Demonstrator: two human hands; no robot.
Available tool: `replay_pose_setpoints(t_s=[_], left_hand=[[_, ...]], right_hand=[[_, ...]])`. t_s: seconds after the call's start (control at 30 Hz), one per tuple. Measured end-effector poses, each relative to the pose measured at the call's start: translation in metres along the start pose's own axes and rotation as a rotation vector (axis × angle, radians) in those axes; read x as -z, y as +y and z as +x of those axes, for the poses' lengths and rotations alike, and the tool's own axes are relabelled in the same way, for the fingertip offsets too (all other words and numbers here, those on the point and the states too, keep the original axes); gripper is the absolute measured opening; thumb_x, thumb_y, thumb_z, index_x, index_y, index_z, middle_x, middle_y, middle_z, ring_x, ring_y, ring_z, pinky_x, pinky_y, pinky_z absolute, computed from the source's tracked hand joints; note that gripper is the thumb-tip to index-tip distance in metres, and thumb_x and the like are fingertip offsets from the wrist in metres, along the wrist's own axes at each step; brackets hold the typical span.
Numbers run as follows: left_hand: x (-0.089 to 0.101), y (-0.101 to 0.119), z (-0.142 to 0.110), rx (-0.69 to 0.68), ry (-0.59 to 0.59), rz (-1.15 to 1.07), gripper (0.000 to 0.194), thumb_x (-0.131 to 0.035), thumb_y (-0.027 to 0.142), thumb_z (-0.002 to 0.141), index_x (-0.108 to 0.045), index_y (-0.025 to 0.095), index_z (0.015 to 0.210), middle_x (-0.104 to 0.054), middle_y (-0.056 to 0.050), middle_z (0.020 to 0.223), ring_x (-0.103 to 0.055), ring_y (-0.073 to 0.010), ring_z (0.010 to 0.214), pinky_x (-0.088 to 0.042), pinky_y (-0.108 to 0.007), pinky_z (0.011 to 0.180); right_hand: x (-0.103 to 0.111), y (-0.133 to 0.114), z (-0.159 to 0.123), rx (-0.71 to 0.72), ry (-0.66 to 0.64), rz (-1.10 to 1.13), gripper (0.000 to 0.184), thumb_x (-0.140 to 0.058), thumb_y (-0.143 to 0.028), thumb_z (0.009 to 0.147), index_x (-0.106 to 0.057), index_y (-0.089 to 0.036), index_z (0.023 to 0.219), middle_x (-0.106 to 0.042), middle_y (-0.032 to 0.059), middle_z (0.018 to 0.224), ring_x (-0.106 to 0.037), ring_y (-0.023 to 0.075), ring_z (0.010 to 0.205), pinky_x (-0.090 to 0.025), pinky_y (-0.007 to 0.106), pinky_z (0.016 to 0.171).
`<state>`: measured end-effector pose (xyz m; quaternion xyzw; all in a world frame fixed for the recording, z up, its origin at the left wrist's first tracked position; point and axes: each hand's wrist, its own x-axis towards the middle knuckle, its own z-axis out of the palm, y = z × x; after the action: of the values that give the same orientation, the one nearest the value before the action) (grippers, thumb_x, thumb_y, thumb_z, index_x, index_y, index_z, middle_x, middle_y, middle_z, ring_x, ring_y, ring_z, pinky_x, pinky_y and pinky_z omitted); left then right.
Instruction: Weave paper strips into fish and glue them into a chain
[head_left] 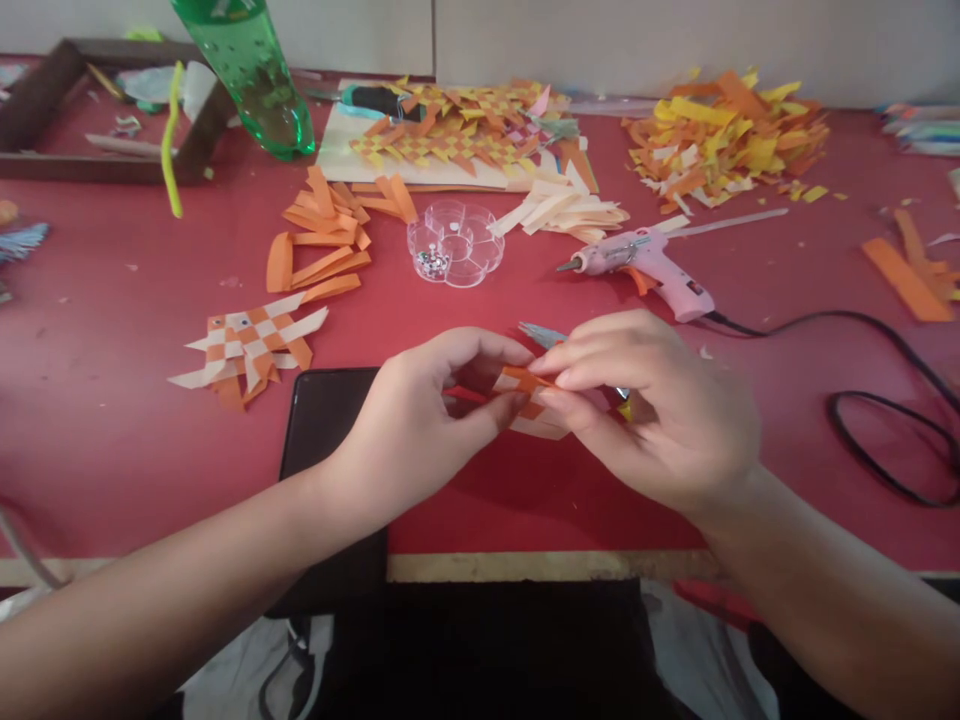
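Observation:
Between my two hands is a small woven piece of orange and cream paper strips (531, 410), held above the red table. My left hand (442, 395) pinches its left side between thumb and fingers. On its upper right edge, my right hand (645, 400) is closed, thumb and fingertips pressing an orange strip. Grey scissors (543, 335) lie partly hidden behind my right hand. A woven orange and cream paper fish (251, 340) with small eyes rests on the table to the left.
A pink glue gun (652, 262) with a black cord lies right of a clear flower-shaped tray (456, 245). Paper strips (322, 235) and a scrap pile (727, 135) sit farther back. A green bottle (251, 85) stands back left; a black phone-like slab (330, 420) overhangs the front edge.

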<state>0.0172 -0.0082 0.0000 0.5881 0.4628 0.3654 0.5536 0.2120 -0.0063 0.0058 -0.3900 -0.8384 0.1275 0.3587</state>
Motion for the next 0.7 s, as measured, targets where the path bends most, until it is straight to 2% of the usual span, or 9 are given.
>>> replay_pose_setpoints(t_s=[0.17, 0.27, 0.37, 0.53, 0.7], left_hand=[[-0.0021, 0.0006, -0.0007, -0.003, -0.016, -0.074, 0.023, -0.071, 0.02, 0.083, -0.068, 0.019, 0.106, -0.075, -0.005, 0.103, -0.072, -0.0194, 0.094, -0.059, -0.032, 0.087], [-0.0026, 0.0028, -0.0003, 0.003, -0.012, -0.143, 0.019, -0.071, 0.024, 0.084, -0.069, 0.018, 0.102, -0.074, -0.005, 0.105, -0.072, -0.0178, 0.092, -0.06, -0.03, 0.085], [-0.0017, 0.0047, -0.0008, -0.009, 0.009, -0.171, 0.012, -0.068, 0.022, 0.086, -0.069, 0.019, 0.099, -0.074, -0.002, 0.099, -0.071, -0.015, 0.088, -0.06, -0.025, 0.079], [0.0001, 0.0066, -0.0024, 0.004, 0.038, -0.186, 0.027, -0.071, 0.018, 0.084, -0.063, 0.023, 0.11, -0.068, 0.003, 0.077, -0.07, -0.0121, 0.074, -0.058, -0.022, 0.073], [0.0001, 0.0096, -0.0014, 0.057, 0.053, -0.216, 0.027, -0.073, 0.02, 0.082, -0.062, 0.022, 0.107, -0.066, 0.004, 0.072, -0.067, -0.01, 0.068, -0.055, -0.019, 0.067]], right_hand=[[-0.0035, 0.0034, -0.0037, -0.113, 0.024, 0.06, 0.018, -0.066, -0.016, 0.085, -0.06, -0.029, 0.095, -0.069, 0.0007, 0.088, -0.066, 0.0189, 0.087, -0.056, 0.035, 0.074], [-0.0041, 0.0062, -0.0052, -0.14, 0.038, 0.13, 0.021, -0.066, -0.013, 0.083, -0.061, -0.028, 0.097, -0.067, 0.0007, 0.092, -0.065, 0.0165, 0.086, -0.056, 0.032, 0.073], [-0.0044, 0.0066, -0.0061, -0.163, 0.014, 0.209, 0.023, -0.065, -0.012, 0.083, -0.061, -0.029, 0.099, -0.066, 0.0009, 0.093, -0.065, 0.0172, 0.088, -0.057, 0.033, 0.075], [-0.007, 0.0062, -0.008, -0.222, 0.044, 0.26, 0.027, -0.067, -0.017, 0.083, -0.058, -0.032, 0.104, -0.065, 0.0012, 0.1, -0.067, 0.0182, 0.088, -0.059, 0.036, 0.078], [-0.0088, 0.0077, -0.0096, -0.199, 0.07, 0.314, 0.029, -0.067, -0.015, 0.082, -0.058, -0.031, 0.104, -0.066, -0.0001, 0.095, -0.068, 0.0174, 0.085, -0.059, 0.034, 0.074]])
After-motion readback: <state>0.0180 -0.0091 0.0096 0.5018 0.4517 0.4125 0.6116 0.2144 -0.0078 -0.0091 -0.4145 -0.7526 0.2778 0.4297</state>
